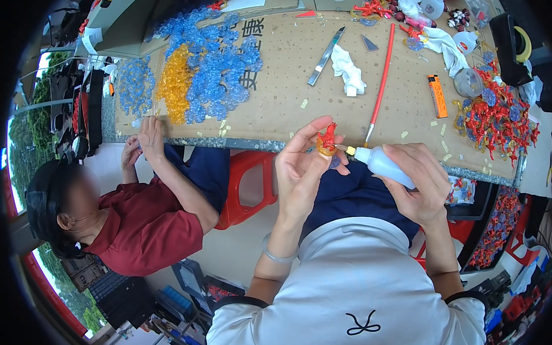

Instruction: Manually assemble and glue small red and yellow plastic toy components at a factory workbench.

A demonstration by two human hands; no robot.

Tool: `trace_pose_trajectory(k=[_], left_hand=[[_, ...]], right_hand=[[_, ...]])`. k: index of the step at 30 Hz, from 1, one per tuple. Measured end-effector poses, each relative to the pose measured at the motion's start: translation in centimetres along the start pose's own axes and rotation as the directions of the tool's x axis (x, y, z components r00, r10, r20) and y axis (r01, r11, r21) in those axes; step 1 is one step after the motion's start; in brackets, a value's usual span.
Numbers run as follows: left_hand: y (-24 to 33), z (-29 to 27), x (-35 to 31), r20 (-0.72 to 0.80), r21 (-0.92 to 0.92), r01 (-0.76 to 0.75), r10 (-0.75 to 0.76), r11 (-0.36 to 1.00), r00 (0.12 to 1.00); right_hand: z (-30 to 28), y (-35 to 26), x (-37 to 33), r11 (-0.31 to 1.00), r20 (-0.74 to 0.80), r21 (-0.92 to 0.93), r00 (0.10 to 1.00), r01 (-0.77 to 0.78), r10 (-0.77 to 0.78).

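Observation:
My left hand [301,174] pinches a small red figurine [328,136] with an orange-yellow lower part, just past the table's near edge. A bit of clear blue plastic shows under it, by my fingers. My right hand [421,181] is wrapped round a white squeeze bottle [382,166] with a yellow collar and a thin needle tip. The bottle lies tilted sideways, its tip pointing left at the figurine. Whether the tip touches it, I cannot tell. A red-handled paintbrush [382,83] rests on the table beyond my hands.
Blue plastic pieces [221,71] and amber ones [175,85] cover the table's left part. A craft knife [326,56], crumpled tissue [347,69], an orange box [437,96] and a pile of red figurines [499,116] lie beyond. At left, a co-worker [150,225] sits beside a red stool [246,189].

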State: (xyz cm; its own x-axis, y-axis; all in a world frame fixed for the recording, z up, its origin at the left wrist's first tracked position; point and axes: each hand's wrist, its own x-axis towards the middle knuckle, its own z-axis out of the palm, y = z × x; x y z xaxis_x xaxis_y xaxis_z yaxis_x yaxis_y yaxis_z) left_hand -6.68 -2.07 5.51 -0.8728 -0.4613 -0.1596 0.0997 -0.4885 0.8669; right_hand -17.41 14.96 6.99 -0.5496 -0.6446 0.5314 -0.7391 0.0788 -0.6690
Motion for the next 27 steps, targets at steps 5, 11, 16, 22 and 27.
trace_pose_trajectory(k=[5, 11, 16, 22, 27], left_hand=[[-0.09, -0.04, 0.00, 0.003, 0.001, -0.003, 0.003, 1.000, 1.000], [-0.04, -0.09, 0.01, 0.000, 0.013, 0.002, -0.002, 1.000, 1.000], [-0.10, -0.11, -0.03, 0.004, 0.003, 0.002, -0.002, 1.000, 1.000], [-0.06, 0.06, -0.05, 0.005, 0.028, -0.046, 0.046, 0.999, 0.999], [-0.14, 0.17, -0.20, 0.020, 0.094, -0.100, 0.098, 0.991, 0.995]], right_hand=[[-0.04, -0.08, 0.10, 1.000, -0.001, 0.001, 1.000, -0.001, 0.001], [0.00, -0.10, 0.19, 1.000, -0.004, 0.013, 1.000, -0.002, 0.002], [-0.04, -0.24, 0.23, 1.000, -0.013, -0.001, 1.000, 0.009, -0.009], [-0.06, -0.23, 0.21, 1.000, -0.008, 0.003, 1.000, -0.003, 0.003], [-0.08, -0.22, 0.15, 1.000, -0.011, -0.002, 1.000, 0.012, -0.012]])
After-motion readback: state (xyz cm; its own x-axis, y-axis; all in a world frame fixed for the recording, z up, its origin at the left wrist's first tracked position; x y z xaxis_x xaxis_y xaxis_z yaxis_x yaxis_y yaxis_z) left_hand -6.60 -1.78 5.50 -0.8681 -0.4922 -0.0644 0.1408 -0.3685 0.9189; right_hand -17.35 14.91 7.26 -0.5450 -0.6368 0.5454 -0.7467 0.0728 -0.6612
